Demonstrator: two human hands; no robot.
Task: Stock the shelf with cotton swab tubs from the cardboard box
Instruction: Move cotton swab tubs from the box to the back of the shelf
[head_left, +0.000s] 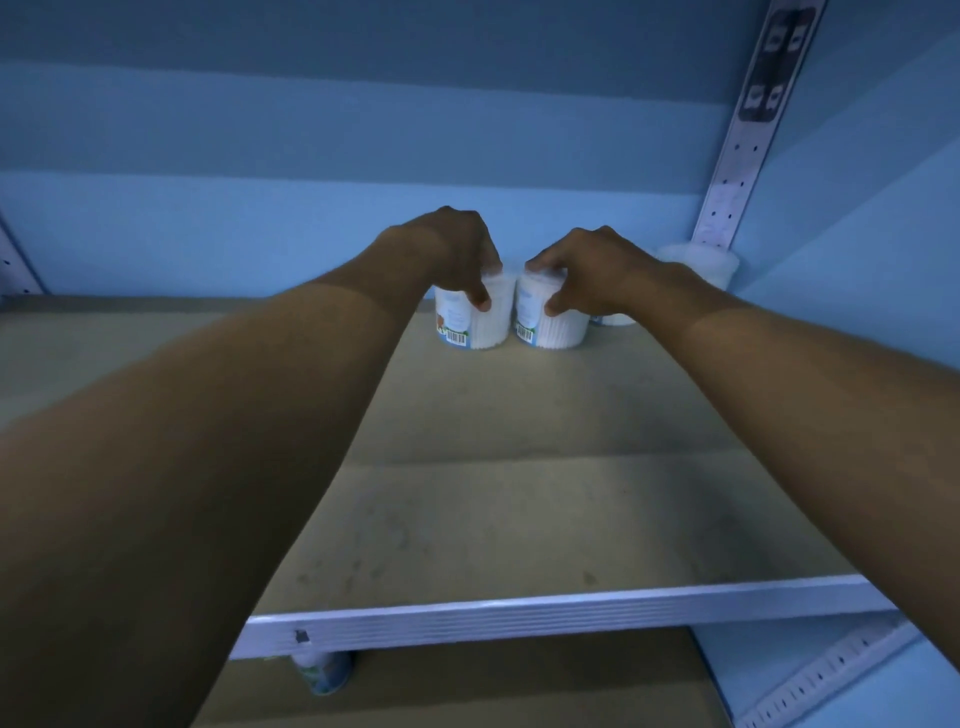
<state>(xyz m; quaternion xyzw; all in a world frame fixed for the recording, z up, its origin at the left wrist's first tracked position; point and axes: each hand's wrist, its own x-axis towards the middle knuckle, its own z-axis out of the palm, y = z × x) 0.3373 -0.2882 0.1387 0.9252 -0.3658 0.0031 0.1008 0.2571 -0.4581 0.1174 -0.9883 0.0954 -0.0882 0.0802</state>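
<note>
Two cotton swab tubs stand side by side at 12 o'clock, deep on the shelf — likely pushed back to leave front rows free. The left hand grips the left tub from above; the right hand clasps the right tub — fingers curled over lids.

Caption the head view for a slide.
Both hands, left and right, set two cotton swab tubs side by side at the back of the shelf.
</note>
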